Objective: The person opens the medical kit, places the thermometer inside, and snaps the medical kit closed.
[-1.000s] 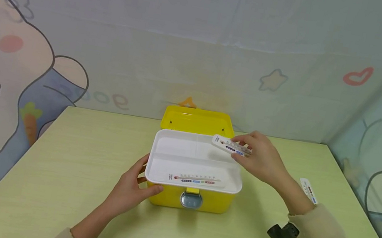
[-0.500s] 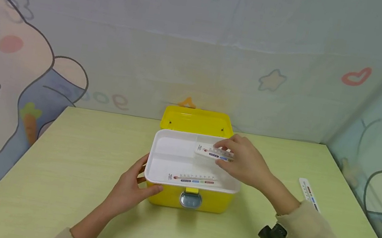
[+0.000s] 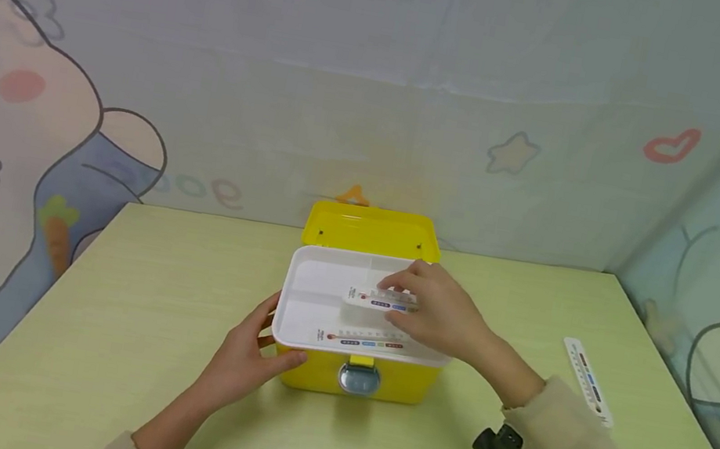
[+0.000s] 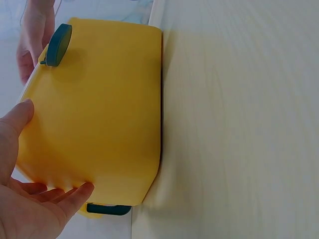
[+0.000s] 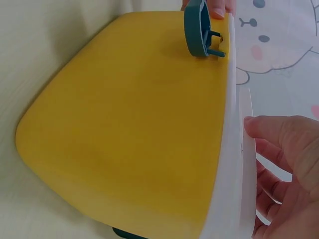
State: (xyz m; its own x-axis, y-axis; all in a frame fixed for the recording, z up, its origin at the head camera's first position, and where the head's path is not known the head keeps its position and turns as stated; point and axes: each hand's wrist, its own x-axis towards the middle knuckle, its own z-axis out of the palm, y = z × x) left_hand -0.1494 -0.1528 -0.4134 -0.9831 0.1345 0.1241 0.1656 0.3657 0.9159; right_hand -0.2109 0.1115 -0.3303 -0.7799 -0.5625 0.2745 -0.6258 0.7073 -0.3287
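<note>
A yellow box [image 3: 320, 377] stands with a white divided tray [image 3: 304, 318] set in its top. My left hand [image 3: 244, 364] grips its left front corner, thumb on the front and fingers along the side wall [image 4: 99, 109]. Between thumb and fingers, my right hand [image 3: 441, 314] pinches a white thermometer strip [image 3: 361, 301] over the tray's divider; the strip's right end is hidden by the hand. In the right wrist view, the held strip shows edge-on beside the tray rim. Another thermometer strip [image 3: 365, 342] lies in the tray's front compartment.
The yellow lid [image 3: 373, 231] is folded back behind the box, and a round latch [image 3: 359, 379] sits on the front. A third thermometer strip [image 3: 588, 382] lies at the table's right side, near the right sleeve. A printed cloth [image 3: 381, 101] hangs behind.
My right hand has moved left and forward toward me with the thermometer, from the tray's back right to over its divider. My left hand has kept its grip on the box.
</note>
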